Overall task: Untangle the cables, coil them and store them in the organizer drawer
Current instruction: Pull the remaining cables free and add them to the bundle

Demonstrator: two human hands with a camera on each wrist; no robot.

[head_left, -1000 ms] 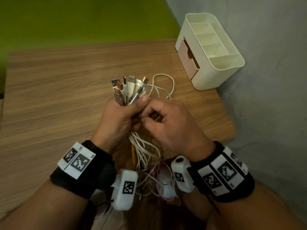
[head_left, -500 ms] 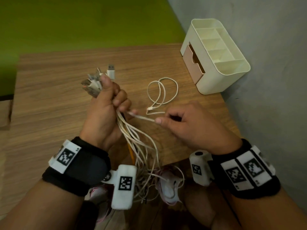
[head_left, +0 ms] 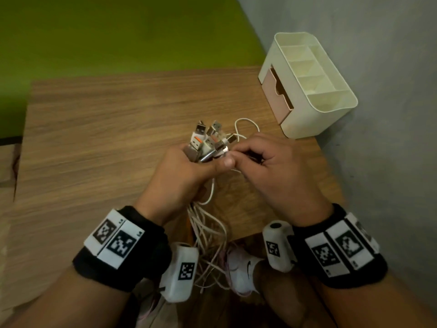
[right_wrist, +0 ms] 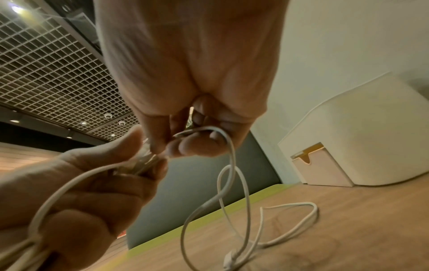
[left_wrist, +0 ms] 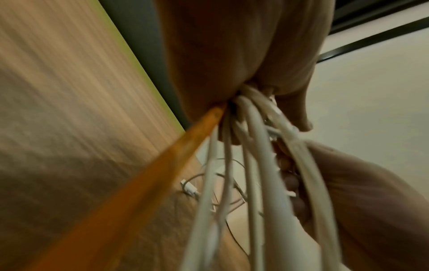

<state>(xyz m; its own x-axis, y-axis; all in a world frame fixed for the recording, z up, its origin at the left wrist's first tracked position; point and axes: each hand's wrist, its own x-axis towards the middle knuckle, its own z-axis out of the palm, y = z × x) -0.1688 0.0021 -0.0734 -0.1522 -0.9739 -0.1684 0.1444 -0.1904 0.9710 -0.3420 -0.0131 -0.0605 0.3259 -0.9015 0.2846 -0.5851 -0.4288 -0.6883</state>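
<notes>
My left hand [head_left: 201, 170] grips a bundle of white cables [head_left: 208, 230] just below their USB plugs [head_left: 208, 140], which point up. An orange cable [left_wrist: 139, 183] runs in the same bundle. The strands hang down past the table's near edge. My right hand [head_left: 238, 157] meets the left at the plugs and pinches one white cable [right_wrist: 228, 146]. That cable drops in loops onto the table [right_wrist: 290, 220]. The cream organizer [head_left: 326, 107] stands at the far right corner, its pink drawer [head_left: 275, 95] pulled partly out.
The wooden table [head_left: 106, 138] ends against a grey wall [head_left: 390, 114] on the right and a green surface behind. The organizer's top compartments [head_left: 305, 67] look empty. Below the table edge a white shoe [head_left: 241, 268] shows among the hanging strands.
The hands were apart, with the right drawing one cable out to the right. Now the left has swung the plugs back to the middle and the right hand is up against them.
</notes>
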